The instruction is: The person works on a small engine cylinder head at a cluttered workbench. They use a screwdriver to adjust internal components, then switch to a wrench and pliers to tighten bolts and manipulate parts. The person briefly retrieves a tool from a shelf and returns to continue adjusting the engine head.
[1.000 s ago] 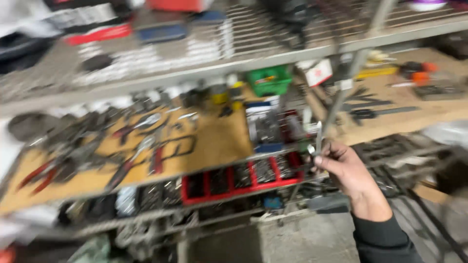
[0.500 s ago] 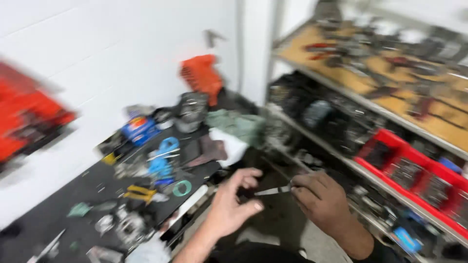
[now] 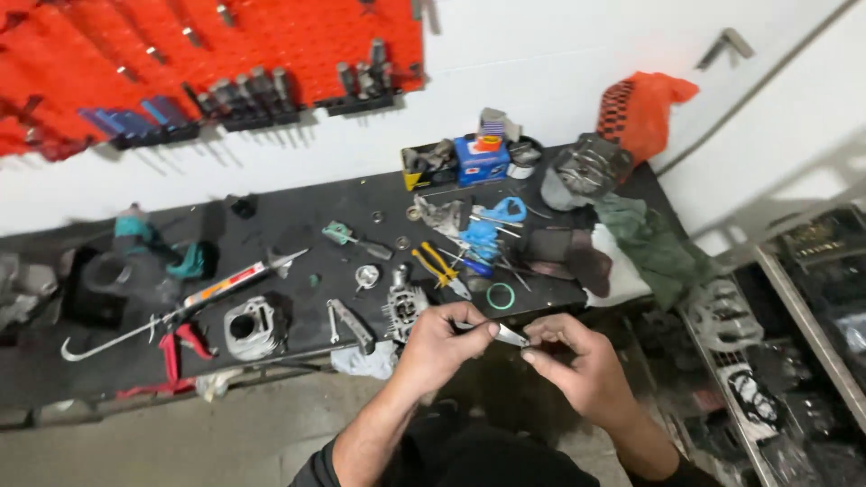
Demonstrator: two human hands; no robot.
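Low in the middle of the frame, both hands meet over the front edge of the dark workbench [image 3: 298,216]. The left hand [image 3: 442,347] is closed around one end of a small metal tool [image 3: 494,332], thumb and fingers pinching it so the slim silver piece sticks out toward the other hand. The right hand [image 3: 577,361] is curled, its fingertips [image 3: 532,347] pinching at the tool's free tip, as though steadying it for a close look; what exactly it grips there is too small to tell.

Just above the left hand, a small engine part [image 3: 403,307] stands on the bench near the edge, within easy reach. Yellow-handled pliers [image 3: 439,269] lie beside it, and a green ring [image 3: 501,296] sits flat further right. A finned cylinder [image 3: 251,326] rests lower left, next to red-handled cutters [image 3: 176,347]. Blue-handled tools [image 3: 483,236] are heaped mid-bench. Across the upper left, a red pegboard [image 3: 271,45] keeps sockets and drivers hung off the surface. An orange cloth [image 3: 649,108] is bunched at upper right
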